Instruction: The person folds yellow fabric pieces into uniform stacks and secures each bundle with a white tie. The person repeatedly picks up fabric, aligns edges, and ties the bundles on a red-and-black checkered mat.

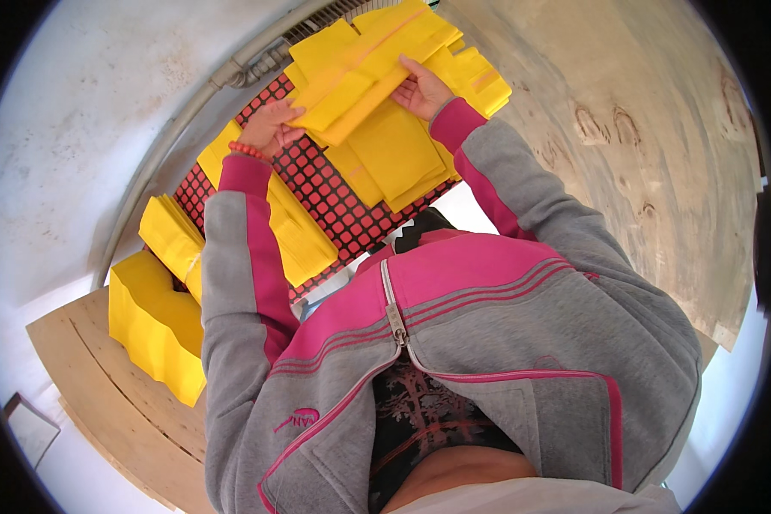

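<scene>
My left hand (270,127), with a red beaded bracelet at the wrist, pinches the near left corner of a flat yellow sheet (351,81). The near right edge of this sheet is between the thumb and fingers of my right hand (423,90). A pale orange stripe runs along the sheet, and it looks soft, like cloth or paper. Below it, more yellow sheets (394,154) lie in an overlapping pile. Whether I hold one layer or several, I cannot tell. Beneath my left forearm is another yellow stack (295,227), partly hidden by the sleeve.
A red and black patterned surface (338,210) lies under the piles. At the left are a tied yellow bundle (173,244) and a larger yellow stack (158,321) on a wooden board (86,351). A wide plywood board (625,163) fills the right; a pipe (158,163) follows the wall.
</scene>
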`<action>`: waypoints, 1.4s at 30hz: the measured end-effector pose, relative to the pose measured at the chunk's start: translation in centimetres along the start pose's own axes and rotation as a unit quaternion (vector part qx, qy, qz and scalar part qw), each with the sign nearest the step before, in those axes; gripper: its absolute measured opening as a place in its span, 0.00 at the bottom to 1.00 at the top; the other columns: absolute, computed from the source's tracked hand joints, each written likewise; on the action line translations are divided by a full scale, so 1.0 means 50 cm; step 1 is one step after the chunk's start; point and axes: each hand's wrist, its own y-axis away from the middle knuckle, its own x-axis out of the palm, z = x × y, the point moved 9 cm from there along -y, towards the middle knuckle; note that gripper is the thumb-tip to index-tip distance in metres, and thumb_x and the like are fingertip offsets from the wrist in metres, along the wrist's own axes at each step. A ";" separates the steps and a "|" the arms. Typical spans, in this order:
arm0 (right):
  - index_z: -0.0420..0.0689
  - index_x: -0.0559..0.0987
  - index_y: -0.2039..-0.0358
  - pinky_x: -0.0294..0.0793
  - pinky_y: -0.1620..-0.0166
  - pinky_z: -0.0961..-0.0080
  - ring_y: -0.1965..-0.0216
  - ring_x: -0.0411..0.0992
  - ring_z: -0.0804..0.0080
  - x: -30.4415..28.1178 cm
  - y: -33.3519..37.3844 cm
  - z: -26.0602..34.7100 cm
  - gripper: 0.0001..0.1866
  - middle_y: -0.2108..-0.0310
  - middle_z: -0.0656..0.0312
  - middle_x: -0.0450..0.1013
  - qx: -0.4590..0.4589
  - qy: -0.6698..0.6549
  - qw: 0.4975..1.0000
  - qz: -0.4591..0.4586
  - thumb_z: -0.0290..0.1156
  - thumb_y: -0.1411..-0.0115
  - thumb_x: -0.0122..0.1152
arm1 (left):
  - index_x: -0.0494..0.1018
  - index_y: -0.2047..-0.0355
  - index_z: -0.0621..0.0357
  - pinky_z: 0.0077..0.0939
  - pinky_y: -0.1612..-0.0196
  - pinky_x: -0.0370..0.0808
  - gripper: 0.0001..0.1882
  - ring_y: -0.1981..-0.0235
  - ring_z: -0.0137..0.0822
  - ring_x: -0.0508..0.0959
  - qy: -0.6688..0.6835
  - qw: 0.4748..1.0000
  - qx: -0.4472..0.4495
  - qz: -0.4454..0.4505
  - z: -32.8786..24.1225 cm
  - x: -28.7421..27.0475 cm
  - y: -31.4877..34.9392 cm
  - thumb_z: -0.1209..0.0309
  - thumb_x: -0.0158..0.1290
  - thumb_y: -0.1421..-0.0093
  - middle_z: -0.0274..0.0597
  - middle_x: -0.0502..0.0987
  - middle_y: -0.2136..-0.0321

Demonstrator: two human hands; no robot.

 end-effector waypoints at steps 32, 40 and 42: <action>0.36 0.70 0.48 0.75 0.49 0.65 0.53 0.74 0.62 0.355 -0.031 -0.517 0.20 0.52 0.53 0.73 0.163 0.383 0.865 0.280 0.31 0.39 0.59 | 0.67 0.50 0.66 0.15 0.66 0.75 0.17 0.65 0.24 0.79 0.192 0.901 0.198 -0.335 0.410 -0.010 0.510 0.75 0.51 0.38 0.38 0.79 0.61; 0.37 0.71 0.49 0.73 0.47 0.65 0.52 0.73 0.63 0.328 -0.067 -0.524 0.20 0.51 0.55 0.73 0.148 0.411 0.870 0.229 0.32 0.39 0.59 | 0.66 0.48 0.67 0.19 0.64 0.77 0.19 0.62 0.27 0.79 0.209 0.908 0.176 -0.316 0.427 -0.043 0.495 0.73 0.51 0.38 0.41 0.78 0.58; 0.37 0.71 0.49 0.73 0.47 0.66 0.52 0.73 0.64 0.328 -0.068 -0.522 0.20 0.51 0.55 0.73 0.139 0.423 0.867 0.223 0.32 0.39 0.59 | 0.66 0.48 0.67 0.18 0.63 0.77 0.19 0.62 0.27 0.79 0.229 0.905 0.190 -0.304 0.427 -0.039 0.490 0.73 0.52 0.38 0.41 0.78 0.58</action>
